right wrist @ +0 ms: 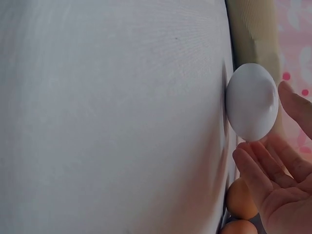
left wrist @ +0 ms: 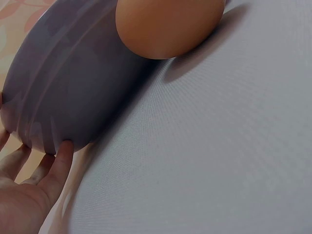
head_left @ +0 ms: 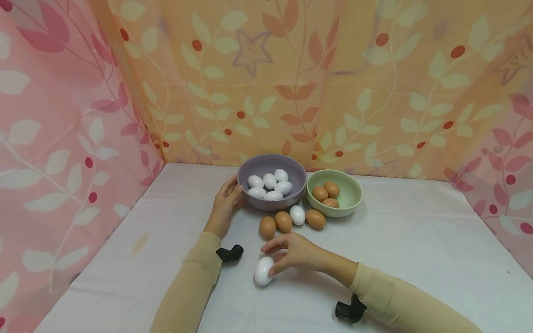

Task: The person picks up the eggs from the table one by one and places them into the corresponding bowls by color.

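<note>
My left hand [head_left: 223, 206] rests its fingers on the left side of a purple bowl [head_left: 271, 159]; in the left wrist view, the fingertips [left wrist: 63, 151] touch its outer wall. Several white eggs [head_left: 269, 181] lie in that bowl. My right hand [head_left: 297, 252] is beside a lone white egg [head_left: 263, 272] on the table, with thumb and fingers spread about it. In the right wrist view, a small gap shows between the thumb [right wrist: 295, 105] and this egg; whether the fingers behind touch it is hard to tell.
A smaller green bowl [head_left: 351, 196] with three brown eggs [head_left: 331, 189] stands right of the purple one. In front of the bowls is a row: two brown eggs [head_left: 283, 222], a white egg [head_left: 297, 215], then another brown egg [head_left: 315, 219]. Patterned cloth [head_left: 266, 101] hangs behind the white-covered table [head_left: 416, 231].
</note>
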{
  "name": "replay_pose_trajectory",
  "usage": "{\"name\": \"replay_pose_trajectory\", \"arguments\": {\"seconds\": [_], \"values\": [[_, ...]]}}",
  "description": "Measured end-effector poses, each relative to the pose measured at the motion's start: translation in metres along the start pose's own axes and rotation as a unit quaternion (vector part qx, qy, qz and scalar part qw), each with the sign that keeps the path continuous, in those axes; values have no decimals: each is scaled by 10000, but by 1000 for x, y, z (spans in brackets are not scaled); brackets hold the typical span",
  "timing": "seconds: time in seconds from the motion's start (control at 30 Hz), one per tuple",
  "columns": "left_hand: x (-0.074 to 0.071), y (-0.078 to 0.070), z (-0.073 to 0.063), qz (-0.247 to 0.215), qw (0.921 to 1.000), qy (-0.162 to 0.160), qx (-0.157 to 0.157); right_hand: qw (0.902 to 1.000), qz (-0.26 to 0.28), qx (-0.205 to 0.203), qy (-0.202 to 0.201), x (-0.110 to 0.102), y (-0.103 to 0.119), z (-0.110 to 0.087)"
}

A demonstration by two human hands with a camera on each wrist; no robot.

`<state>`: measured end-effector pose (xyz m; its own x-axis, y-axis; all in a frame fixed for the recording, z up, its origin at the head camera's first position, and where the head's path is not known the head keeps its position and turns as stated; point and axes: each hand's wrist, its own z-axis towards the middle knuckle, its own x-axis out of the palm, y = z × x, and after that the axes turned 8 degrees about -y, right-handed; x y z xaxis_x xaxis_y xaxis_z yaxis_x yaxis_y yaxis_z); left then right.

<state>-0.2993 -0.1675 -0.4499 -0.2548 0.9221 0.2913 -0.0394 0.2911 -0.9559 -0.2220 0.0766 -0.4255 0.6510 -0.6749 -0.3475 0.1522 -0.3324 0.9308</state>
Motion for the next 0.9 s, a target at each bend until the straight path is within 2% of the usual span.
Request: {"name": "replay_pose_trajectory", "arguments": {"seconds": [0.27, 0.6, 0.9], "values": [[1, 0, 1, -23, 10000, 49, 31, 9999, -110, 114, 60, 4, 0, 2], [1, -1, 0, -35, 10000, 34, 26, 9985, -525, 72, 137, 6, 2, 3], [-1, 1, 1, 18, 10000, 51, 32, 9976, -692, -28, 10, 8, 0, 6]]}}
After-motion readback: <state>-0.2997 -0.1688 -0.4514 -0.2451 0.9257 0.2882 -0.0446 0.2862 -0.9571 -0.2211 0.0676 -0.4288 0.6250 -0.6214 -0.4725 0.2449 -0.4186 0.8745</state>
